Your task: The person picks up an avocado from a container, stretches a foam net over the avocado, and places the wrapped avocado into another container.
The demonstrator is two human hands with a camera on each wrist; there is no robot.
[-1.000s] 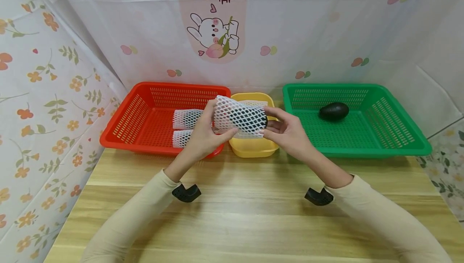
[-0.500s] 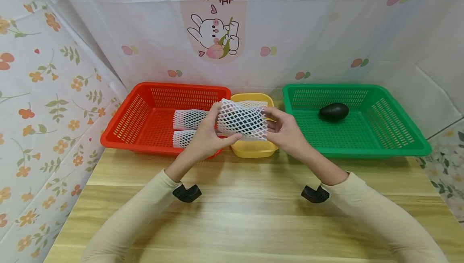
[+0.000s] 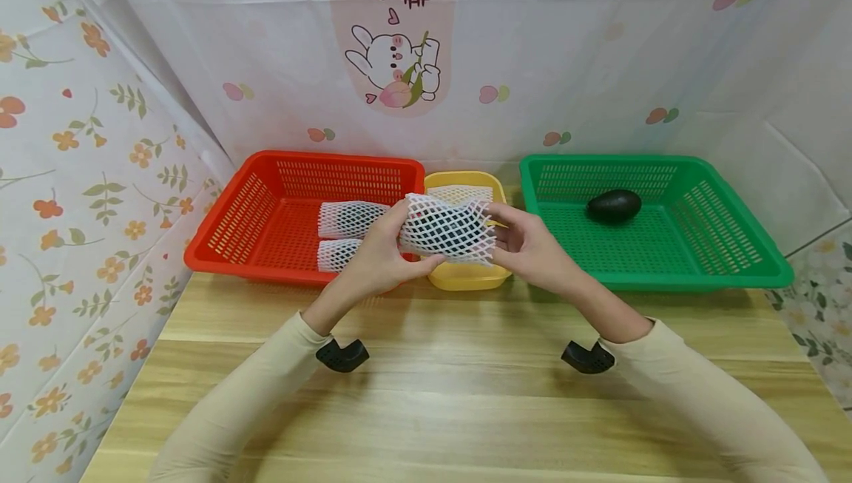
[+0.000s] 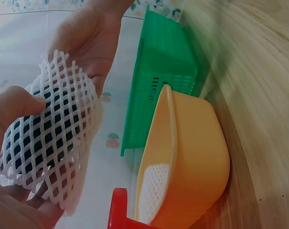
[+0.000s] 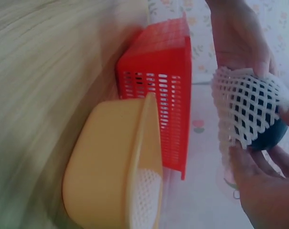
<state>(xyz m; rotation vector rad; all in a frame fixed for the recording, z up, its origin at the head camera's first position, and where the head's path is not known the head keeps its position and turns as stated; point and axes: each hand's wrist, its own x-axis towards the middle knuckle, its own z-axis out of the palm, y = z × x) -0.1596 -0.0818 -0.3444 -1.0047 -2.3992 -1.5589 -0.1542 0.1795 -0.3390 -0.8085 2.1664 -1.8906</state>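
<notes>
Over the yellow basket, both hands hold a white foam net sleeve (image 3: 447, 228) with a dark avocado (image 5: 271, 136) inside it. My left hand (image 3: 381, 255) grips the sleeve's left end, its thumb lying along the front in the left wrist view. At the right end, my right hand (image 3: 532, 248) pinches the sleeve's open edge between thumb and fingers. The avocado's rounded end pokes out of the netting in the right wrist view. A bare avocado (image 3: 614, 206) lies in the green basket (image 3: 665, 279).
To the left stands a red basket (image 3: 253, 272) holding two netted dark fruits (image 3: 353, 218). The small yellow basket (image 3: 466, 280), between the red and green ones, contains a white foam net (image 3: 459, 193). All three sit at the back of the wooden table (image 3: 459, 402), before a printed curtain.
The sleeve has come slightly down and to the right in both hands. Its right end now covers the avocado's dark tip, which showed there a second ago in the head view.
</notes>
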